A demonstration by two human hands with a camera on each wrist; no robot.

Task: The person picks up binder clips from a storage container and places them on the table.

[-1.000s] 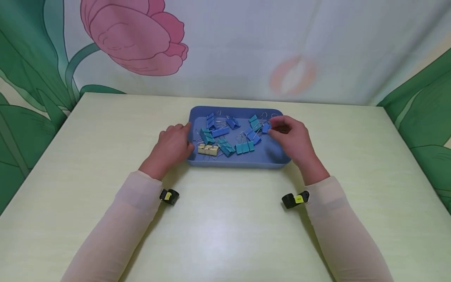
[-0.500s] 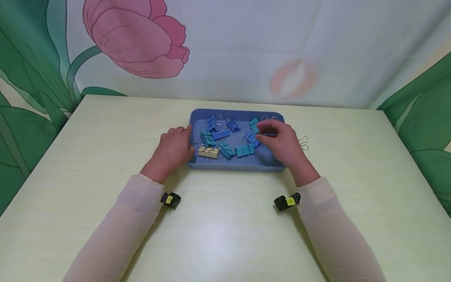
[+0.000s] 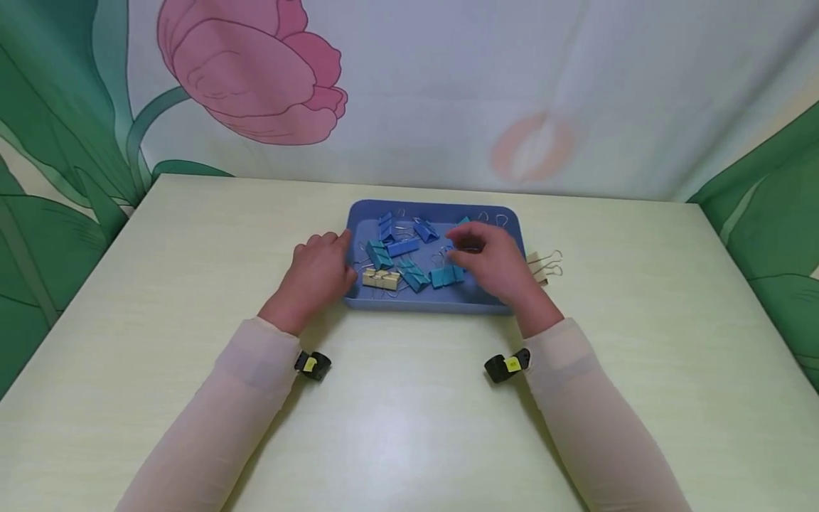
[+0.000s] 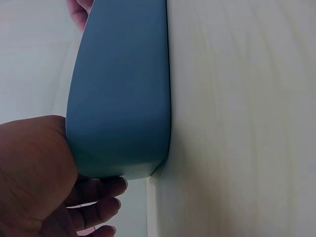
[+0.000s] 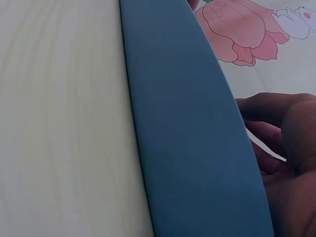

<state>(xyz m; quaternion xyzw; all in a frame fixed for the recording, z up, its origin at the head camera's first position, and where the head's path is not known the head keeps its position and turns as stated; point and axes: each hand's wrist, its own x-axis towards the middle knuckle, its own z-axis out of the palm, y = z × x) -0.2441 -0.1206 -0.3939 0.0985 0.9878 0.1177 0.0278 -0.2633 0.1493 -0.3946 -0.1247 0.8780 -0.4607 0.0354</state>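
Observation:
My left hand [image 3: 320, 274] grips the left end of a blue plastic tray [image 3: 416, 306]. In the left wrist view its fingers [image 4: 101, 210] lie outside the end wall; the thumb is hidden. Several binder clips lie in the tray: blue ones like this blue clip [image 3: 403, 247], teal ones like this teal clip [image 3: 414, 275], and a cream clip [image 3: 381, 279]. Over the tray's right half hovers my right hand [image 3: 493, 263], thumb and forefinger apart beside a blue clip's wire handles. That clip is mostly covered by the hand. No held clip shows in the right wrist view.
Another cream binder clip [image 3: 536, 269] lies on the table just right of the tray, partly behind the right hand. The pale wooden table [image 3: 409, 427] extends around the tray. A printed flower curtain [image 3: 416, 107] hangs behind the table's far edge.
My right hand has moved left across the tray, uncovering the cream clip on the table and covering the clips at the tray's right. My left hand keeps its grip on the tray.

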